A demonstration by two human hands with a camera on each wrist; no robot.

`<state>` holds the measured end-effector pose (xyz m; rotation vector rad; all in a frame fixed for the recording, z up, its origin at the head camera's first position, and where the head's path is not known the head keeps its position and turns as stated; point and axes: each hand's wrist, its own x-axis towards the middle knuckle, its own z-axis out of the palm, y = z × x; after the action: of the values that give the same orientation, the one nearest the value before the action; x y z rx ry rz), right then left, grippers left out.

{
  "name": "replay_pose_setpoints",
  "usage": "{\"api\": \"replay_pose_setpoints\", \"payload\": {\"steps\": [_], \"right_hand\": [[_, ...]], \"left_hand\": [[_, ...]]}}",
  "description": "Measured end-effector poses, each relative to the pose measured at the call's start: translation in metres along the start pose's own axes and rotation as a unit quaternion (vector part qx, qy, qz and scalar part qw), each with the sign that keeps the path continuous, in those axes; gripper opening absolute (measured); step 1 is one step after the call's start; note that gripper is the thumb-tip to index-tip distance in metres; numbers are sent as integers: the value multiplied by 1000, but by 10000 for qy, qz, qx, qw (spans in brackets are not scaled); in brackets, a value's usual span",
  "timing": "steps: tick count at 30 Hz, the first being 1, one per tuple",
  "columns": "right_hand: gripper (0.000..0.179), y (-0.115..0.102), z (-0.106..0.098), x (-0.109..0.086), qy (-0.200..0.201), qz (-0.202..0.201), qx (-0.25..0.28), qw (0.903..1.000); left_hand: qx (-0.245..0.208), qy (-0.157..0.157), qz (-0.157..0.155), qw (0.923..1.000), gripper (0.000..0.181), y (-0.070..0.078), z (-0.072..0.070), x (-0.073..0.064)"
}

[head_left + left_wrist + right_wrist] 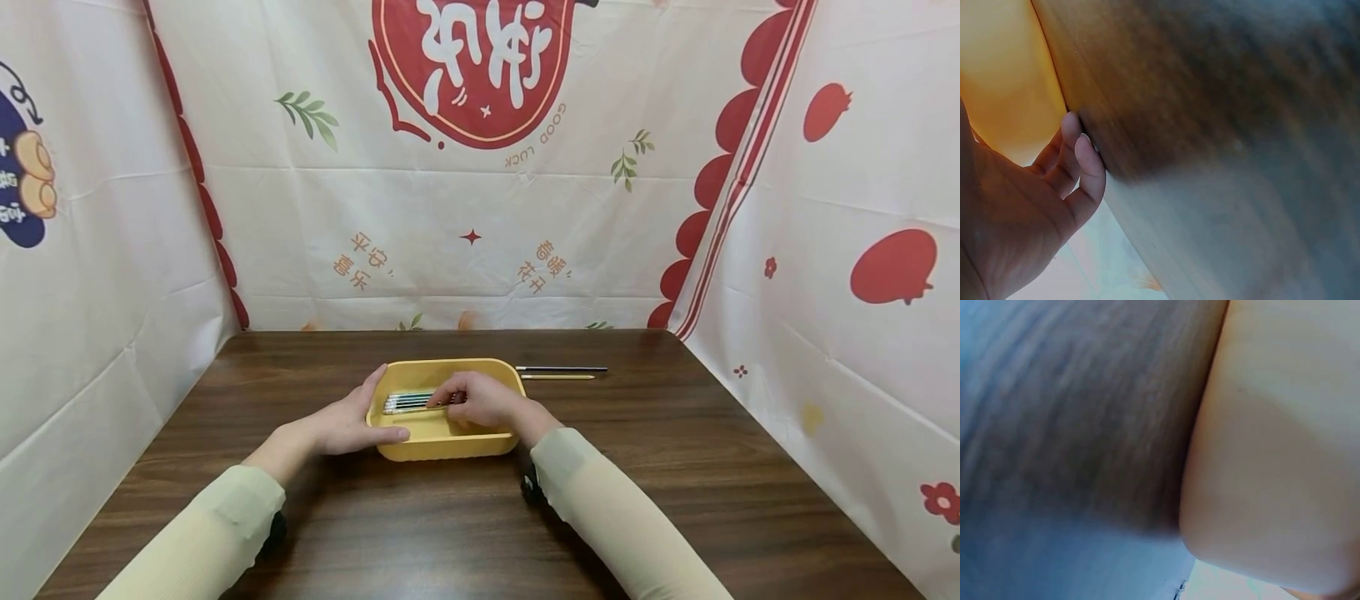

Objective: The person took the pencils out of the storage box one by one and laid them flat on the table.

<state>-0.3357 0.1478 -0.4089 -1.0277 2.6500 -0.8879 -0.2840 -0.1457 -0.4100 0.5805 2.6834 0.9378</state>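
A yellow plastic basket [450, 450] stands on the table. My left hand [348, 422] holds its left end, the thumb over the front rim and the fingers along the left side. The left wrist view shows those fingers [1088, 172] bent against the basket's outer wall, low by the table. My right hand [480, 400] reaches into the basket from the right, thumb and fingertips pinching a pencil [408, 410]. Several green and dark pencils [408, 398] lie side by side in the basket, partly hidden by this hand. In the right wrist view the basket's wall [1272, 475] fills the right side.
Right of the basket's back corner, a dark pencil [566, 368] and a yellow pencil [558, 377] lie on the brown wooden table [420, 533]. Printed white cloth [450, 208] hangs behind the table and along both sides.
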Motion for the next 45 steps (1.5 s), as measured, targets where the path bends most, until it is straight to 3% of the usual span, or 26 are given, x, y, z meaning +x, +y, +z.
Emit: {"api": "replay_pose_setpoints", "payload": {"steps": [11,21,28,35,45], "right_hand": [[29,-3,-5,-2,401,-162,248,9988],[26,-6,-30,-19,785,63,171,9967],[27,-10,-52,-37,1019,-80,82,9947],[26,1,-68,-52,1217,-69,-50,9925],[26,26,-85,-76,1476,275,-164,9885]], "left_hand": [[17,25,-38,10000,133,-1,4,1],[6,-19,-137,9999,133,3,7,1],[57,-12,-111,9999,133,3,5,0],[91,55,-42,9999,133,2,2,-2],[63,87,-21,9999,133,2,2,-3]]}}
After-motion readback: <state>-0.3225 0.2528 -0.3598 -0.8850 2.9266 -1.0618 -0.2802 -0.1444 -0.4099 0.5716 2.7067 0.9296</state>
